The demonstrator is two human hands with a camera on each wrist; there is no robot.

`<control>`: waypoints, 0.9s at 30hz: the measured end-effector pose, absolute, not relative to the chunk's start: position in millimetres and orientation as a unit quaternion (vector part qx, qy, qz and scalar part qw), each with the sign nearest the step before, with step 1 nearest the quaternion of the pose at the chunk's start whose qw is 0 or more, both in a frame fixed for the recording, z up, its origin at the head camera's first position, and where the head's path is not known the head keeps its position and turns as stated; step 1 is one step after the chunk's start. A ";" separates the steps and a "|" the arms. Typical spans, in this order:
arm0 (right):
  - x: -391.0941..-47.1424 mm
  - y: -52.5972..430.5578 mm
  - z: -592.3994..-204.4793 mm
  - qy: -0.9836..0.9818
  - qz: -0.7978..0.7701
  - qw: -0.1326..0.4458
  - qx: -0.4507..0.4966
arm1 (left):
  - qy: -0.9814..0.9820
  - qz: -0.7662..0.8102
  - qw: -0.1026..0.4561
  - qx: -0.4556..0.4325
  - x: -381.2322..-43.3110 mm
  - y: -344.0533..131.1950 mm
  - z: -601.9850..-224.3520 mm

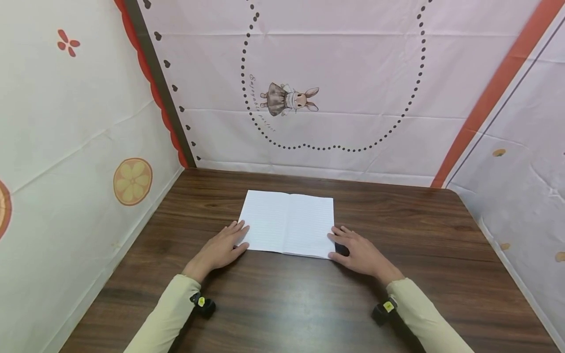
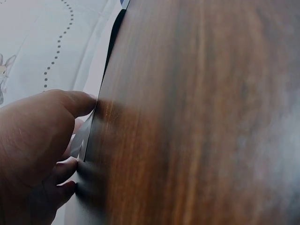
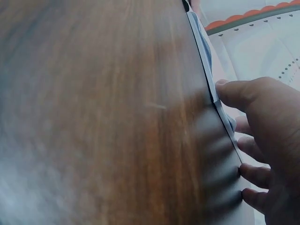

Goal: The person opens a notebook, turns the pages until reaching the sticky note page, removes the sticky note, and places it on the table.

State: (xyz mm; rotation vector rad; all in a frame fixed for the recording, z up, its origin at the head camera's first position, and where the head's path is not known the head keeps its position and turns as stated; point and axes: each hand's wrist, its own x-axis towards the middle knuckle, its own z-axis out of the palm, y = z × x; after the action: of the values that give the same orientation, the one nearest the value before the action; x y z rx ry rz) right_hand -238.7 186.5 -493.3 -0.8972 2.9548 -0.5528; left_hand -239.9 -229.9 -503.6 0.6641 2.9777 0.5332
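An open lined notebook (image 1: 265,220) with blank white pages lies on the dark wooden table, its centre fold running away from me. My left hand (image 1: 222,247) rests at its left edge, thumb and fingertips touching the page near the lower left corner. At the opposite edge, my right hand (image 1: 359,252) touches the right page in the same way, fingers spread. The left wrist view shows the notebook (image 2: 101,58) nearly edge-on, with the thumb on its near edge. In the right wrist view the thumb lies on the notebook (image 3: 205,51) and the other fingertips reach along its side.
The brown table (image 1: 291,304) stretches around the notebook on all sides. A printed cloth (image 1: 353,88) with a rabbit figure hangs behind it, and patterned white sheets border the left and right. Each wrist wears a small black camera (image 1: 205,306) over a pale yellow sleeve.
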 end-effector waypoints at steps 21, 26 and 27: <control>-236.1 176.5 -494.0 0.944 -0.189 -0.030 -0.268 | 0.964 0.146 -0.005 0.223 -241.8 -222.0 -496.0; -237.5 177.9 -497.1 0.945 -0.192 -0.019 -0.262 | 0.969 0.134 -0.029 0.205 -245.3 -211.4 -489.2; -237.5 178.0 -497.3 0.946 -0.193 -0.018 -0.261 | 0.971 0.129 -0.035 0.199 -246.3 -209.0 -487.3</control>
State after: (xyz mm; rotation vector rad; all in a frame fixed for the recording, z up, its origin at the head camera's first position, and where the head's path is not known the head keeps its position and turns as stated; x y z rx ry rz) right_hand -237.5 178.0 -497.3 -0.8306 3.0049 -0.6123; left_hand -246.3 -209.0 -487.3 0.6402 3.1191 0.4152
